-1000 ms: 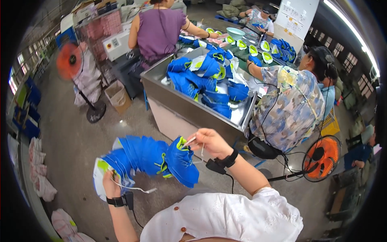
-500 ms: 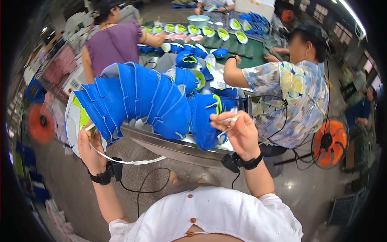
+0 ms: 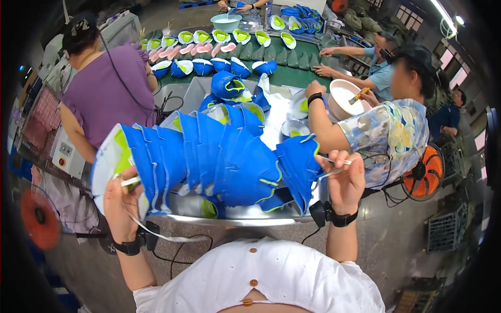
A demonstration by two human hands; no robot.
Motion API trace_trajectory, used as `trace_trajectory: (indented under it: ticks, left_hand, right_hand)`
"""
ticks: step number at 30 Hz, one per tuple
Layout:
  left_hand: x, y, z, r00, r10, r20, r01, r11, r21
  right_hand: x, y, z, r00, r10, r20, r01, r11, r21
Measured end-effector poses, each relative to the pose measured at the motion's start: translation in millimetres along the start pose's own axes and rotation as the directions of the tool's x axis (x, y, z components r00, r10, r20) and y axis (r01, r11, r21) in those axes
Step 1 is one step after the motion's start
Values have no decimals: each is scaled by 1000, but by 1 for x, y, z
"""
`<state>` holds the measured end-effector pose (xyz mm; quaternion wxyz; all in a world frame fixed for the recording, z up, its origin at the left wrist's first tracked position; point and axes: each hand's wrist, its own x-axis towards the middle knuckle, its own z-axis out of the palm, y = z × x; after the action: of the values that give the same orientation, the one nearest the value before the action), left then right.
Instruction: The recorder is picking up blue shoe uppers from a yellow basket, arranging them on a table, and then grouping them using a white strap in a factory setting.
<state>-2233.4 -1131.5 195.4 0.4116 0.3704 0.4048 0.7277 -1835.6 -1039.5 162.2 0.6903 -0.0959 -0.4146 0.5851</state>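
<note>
A long row of nested blue shoe uppers [image 3: 209, 156] with lime-green lining hangs between my hands, over a metal tray. My left hand [image 3: 120, 201] is closed on a white cord [image 3: 177, 239] at the row's left end, beside a white and lime upper [image 3: 107, 159]. The cord's loose tail dangles below that hand. At the right end, my right hand [image 3: 345, 180] pinches another stretch of white cord [image 3: 334, 166], near the last blue upper [image 3: 298, 169]. The cord's run between the uppers is hidden.
A metal tray [image 3: 255, 221] holds more blue uppers [image 3: 228, 86]. Behind it, a green conveyor [image 3: 284, 78] carries uppers and grey shoe lasts [image 3: 269, 53]. A person in purple [image 3: 109, 88] stands left; a person in a patterned shirt [image 3: 386, 130] holds a brush over a white basin [image 3: 342, 96] at right.
The row of uppers has shifted to the right and lower over the tray, and its right end is stretched out. My right hand has moved right and slightly down, still on the cord.
</note>
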Motion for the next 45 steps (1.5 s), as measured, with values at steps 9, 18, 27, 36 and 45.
trace_trajectory:
  ticks: [9,18,27,36,45]
  left_hand:
    - [81,-161,18,802,-477,358,316,849,424]
    - [80,-118,30,647,-418,638,-634,170,754]
    - [59,-155,11,838,-353,416,-320,299,899]
    - [55,-136,-13,987,-8,160,-91,794,602]
    - [76,-101,-18,884,-232,405,-229,540,810]
  right_hand:
    - [7,51,-66,983,177,53,120,-393,-912]
    - [6,38,-70,967,-14,-254,-247,-297,-922]
    - [71,107,-144,980,173,-96,-47,-263,-964]
    - [110,57,-114,907,214,-363,-366,-30,-930]
    - [158,-25,-53,961,-119,-248,-47,817,-575]
